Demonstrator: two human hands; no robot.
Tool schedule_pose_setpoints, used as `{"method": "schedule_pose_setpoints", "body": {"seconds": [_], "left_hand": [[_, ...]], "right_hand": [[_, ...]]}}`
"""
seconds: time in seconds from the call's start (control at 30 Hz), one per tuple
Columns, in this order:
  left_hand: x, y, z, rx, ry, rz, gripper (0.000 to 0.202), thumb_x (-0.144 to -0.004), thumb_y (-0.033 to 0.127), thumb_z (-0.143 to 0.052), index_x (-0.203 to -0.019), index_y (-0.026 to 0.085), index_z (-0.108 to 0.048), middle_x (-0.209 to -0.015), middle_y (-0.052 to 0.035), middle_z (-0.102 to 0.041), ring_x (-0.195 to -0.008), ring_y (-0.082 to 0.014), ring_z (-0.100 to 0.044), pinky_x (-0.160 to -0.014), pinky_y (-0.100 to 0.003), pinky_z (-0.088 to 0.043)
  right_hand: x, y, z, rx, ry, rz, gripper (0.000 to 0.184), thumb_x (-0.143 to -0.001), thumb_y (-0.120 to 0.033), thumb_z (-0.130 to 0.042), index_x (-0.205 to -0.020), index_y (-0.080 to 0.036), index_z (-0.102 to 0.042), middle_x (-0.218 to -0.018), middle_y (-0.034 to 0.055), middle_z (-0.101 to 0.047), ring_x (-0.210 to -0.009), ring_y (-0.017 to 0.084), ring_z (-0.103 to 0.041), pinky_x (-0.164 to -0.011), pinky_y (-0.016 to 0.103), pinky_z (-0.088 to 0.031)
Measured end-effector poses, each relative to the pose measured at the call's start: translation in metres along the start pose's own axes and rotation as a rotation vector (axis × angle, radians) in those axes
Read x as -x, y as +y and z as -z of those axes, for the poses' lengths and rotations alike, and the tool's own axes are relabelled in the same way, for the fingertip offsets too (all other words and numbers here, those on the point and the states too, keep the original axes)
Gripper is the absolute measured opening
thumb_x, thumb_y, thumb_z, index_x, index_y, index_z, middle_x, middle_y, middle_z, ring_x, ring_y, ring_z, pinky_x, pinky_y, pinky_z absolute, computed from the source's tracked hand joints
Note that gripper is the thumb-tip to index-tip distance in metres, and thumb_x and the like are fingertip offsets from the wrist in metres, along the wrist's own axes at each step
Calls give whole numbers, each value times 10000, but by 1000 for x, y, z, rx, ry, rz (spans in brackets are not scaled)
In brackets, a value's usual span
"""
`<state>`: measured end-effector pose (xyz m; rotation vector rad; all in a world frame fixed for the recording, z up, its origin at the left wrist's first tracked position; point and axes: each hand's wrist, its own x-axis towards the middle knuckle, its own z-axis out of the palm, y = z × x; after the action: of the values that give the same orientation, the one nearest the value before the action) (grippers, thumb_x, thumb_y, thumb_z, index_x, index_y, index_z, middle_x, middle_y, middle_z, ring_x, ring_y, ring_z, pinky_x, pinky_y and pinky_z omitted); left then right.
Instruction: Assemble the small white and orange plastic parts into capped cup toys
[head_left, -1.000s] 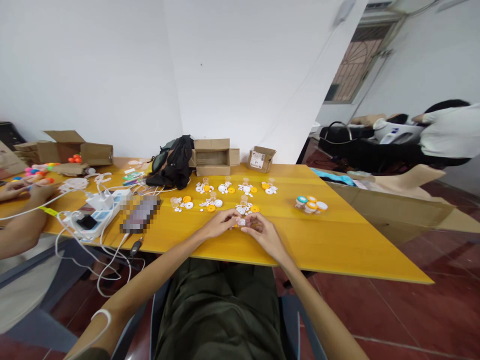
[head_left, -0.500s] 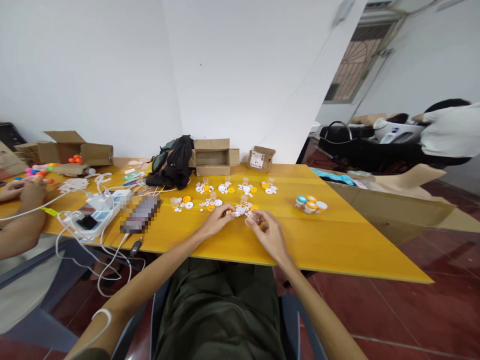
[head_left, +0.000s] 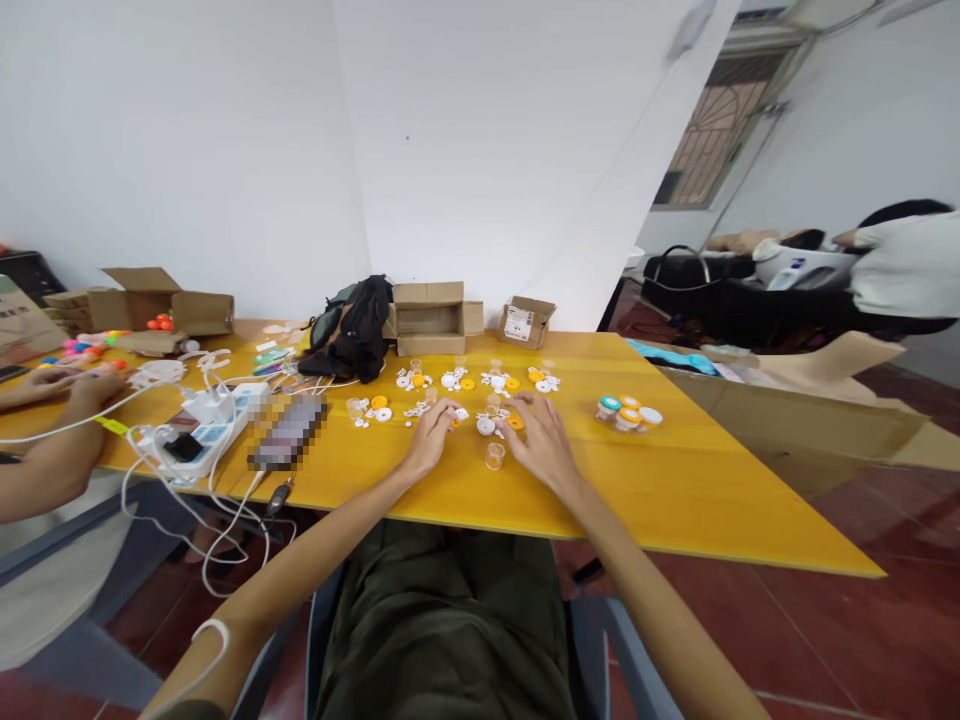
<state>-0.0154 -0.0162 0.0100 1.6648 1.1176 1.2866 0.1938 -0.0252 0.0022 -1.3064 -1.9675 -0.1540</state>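
My left hand (head_left: 433, 440) is closed in a pinch on a small white plastic piece (head_left: 461, 413) with dark spots; a bit of orange shows under the fingertips. To its right, my right hand (head_left: 541, 438) reaches over the loose parts with thumb and fingers apart, holding nothing that I can see. A small clear cup (head_left: 494, 457) stands on the table between the hands, touched by neither. Just beyond it lie a round white disc (head_left: 486, 426) and an orange ring-shaped part (head_left: 515, 423), close to my right thumb.
Sets of clear cups, white bits and orange discs (head_left: 467, 384) lie farther back. Lidded jars (head_left: 628, 413) stand right. Behind are an open carton (head_left: 430, 318), a small box (head_left: 526, 322) and a black backpack (head_left: 349, 328). Left are a power strip (head_left: 217, 430) and another person's arm (head_left: 56, 465).
My right hand has let go of the clear cup, which now stands on the table, and has moved slightly up and away. My left hand has shifted slightly left, still pinching.
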Motion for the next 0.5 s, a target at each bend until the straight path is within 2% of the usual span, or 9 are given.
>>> {"method": "schedule_pose_setpoints", "body": {"seconds": [0.17,0.3,0.4,0.5], "left_hand": [[0,0,0,6,15,-67,214,-931,301,-472,-873,218,-660,-810,-1,-644,-781,-177,-589,-722,-271,-488],[1,-1,0,-11,12,-82,226,-942,300,-466,-877,218,-667,-802,3,-643,-763,-176,-585,-743,-279,-485],[1,0,0,-33,9,-79,231,-952,302,-465,-876,216,-665,-793,5,-639,-750,-172,-580,-765,-281,-480],[1,0,-1,-46,-4,-64,225,-953,307,-464,-874,212,-652,-807,2,-640,-756,-171,-577,-765,-278,-478]], "right_hand": [[-33,7,-9,97,-237,105,281,-929,-375,-585,-1166,-283,-703,-1354,126,-609,-1233,348,-524,-965,490,-461],[-40,-1,-20,141,-372,126,215,-924,-370,-604,-1083,-281,-717,-1307,118,-625,-1213,329,-532,-969,478,-451],[-39,-2,-26,145,-405,115,158,-939,-322,-580,-1025,-264,-700,-1215,111,-642,-1123,292,-584,-926,426,-479],[-36,3,-32,131,-366,135,143,-951,-259,-541,-1005,-256,-674,-1157,107,-638,-1015,263,-619,-861,384,-505]]}}
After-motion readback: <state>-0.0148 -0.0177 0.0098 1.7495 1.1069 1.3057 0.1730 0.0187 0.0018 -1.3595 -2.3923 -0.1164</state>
